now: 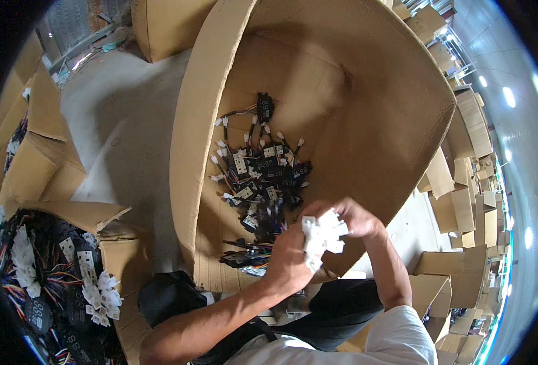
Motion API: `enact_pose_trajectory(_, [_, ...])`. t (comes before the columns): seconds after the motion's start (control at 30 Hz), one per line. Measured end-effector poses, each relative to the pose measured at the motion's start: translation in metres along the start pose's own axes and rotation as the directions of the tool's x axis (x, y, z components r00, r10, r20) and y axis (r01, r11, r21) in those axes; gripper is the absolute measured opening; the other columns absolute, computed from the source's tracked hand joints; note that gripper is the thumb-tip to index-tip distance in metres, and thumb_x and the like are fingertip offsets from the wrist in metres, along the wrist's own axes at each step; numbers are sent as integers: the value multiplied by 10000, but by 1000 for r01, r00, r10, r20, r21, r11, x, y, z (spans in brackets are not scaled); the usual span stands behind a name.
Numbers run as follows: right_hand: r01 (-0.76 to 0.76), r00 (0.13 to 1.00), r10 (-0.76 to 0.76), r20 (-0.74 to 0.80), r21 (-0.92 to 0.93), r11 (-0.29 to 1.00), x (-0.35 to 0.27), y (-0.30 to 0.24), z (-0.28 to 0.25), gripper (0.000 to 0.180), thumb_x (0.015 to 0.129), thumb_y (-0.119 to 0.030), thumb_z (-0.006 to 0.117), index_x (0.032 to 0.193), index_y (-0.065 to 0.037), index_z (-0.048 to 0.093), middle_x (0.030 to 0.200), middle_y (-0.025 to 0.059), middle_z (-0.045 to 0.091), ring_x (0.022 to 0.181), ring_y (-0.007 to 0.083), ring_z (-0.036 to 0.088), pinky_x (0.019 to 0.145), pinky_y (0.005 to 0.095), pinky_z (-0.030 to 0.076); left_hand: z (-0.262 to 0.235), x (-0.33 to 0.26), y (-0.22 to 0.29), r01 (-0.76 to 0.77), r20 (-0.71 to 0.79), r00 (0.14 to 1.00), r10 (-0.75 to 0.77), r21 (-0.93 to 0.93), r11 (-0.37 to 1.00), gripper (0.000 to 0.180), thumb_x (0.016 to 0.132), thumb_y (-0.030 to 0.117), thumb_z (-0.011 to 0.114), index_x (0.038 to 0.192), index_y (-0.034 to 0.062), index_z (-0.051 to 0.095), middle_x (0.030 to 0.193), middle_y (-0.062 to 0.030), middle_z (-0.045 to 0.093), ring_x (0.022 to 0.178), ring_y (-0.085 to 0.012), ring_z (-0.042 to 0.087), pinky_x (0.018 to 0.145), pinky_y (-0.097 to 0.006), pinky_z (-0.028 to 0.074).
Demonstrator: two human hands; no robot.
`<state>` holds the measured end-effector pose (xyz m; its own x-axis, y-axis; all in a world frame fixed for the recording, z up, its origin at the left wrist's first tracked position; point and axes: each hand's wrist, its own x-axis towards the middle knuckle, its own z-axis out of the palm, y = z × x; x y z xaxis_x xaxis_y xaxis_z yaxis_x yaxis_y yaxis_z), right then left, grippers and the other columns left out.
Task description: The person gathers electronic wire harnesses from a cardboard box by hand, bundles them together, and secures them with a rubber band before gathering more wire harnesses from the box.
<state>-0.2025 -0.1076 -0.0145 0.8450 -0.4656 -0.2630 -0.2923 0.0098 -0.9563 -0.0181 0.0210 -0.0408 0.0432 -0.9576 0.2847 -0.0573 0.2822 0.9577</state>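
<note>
Over the front of a large open cardboard box, my left hand is closed round a bundle of cables ending in white plastic connectors. My right hand is at the far right side of this bundle, its fingers curled against the connectors; their tips are partly hidden. Beyond my left hand, black display modules look blurred, and I cannot tell whether they hang from the bundle. Inside the box lies a loose pile of black display modules with coloured wires and white plugs. One module lies at the pile's far end.
The big cardboard box has tall walls around the pile. At the lower left stands another carton, full of bundled modules. More cartons are at the left, and several stacked boxes line the right.
</note>
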Motion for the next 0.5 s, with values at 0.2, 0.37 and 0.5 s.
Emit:
enact_pose_trajectory(0.2, [-279, 674, 253, -694, 78, 957, 69, 96, -48, 195, 938, -84, 605, 1099, -7, 684, 1017, 110, 709, 990, 203, 670, 881, 328, 514, 4, 0, 15, 268, 288, 927, -238, -69, 961, 217, 904, 137, 642, 1091, 33, 604, 909, -141, 688, 832, -309, 692, 743, -382, 548])
enact_pose_trajectory(0.37, [-607, 710, 322, -627, -312, 731, 151, 183, -60, 485, 942, -289, 660, 1341, -29, 567, 1273, 204, 617, 1122, 326, 626, 968, 435, 491, 1, 8, 14, 400, 272, 877, -395, 40, 916, 264, 877, 136, 661, 1112, 38, 590, 913, -151, 686, 839, -323, 698, 750, -396, 560])
enact_pose_trajectory(0.5, [-704, 574, 173, -801, -374, 604, 208, 240, -90, 739, 945, -463, 646, 1467, 5, 412, 1453, 259, 457, 1311, 415, 479, 1093, 516, 400, -7, 13, 11, 299, 179, 941, -288, -37, 954, 292, 870, 200, 694, 1067, 18, 580, 857, -190, 686, 754, -375, 694, 663, -457, 557])
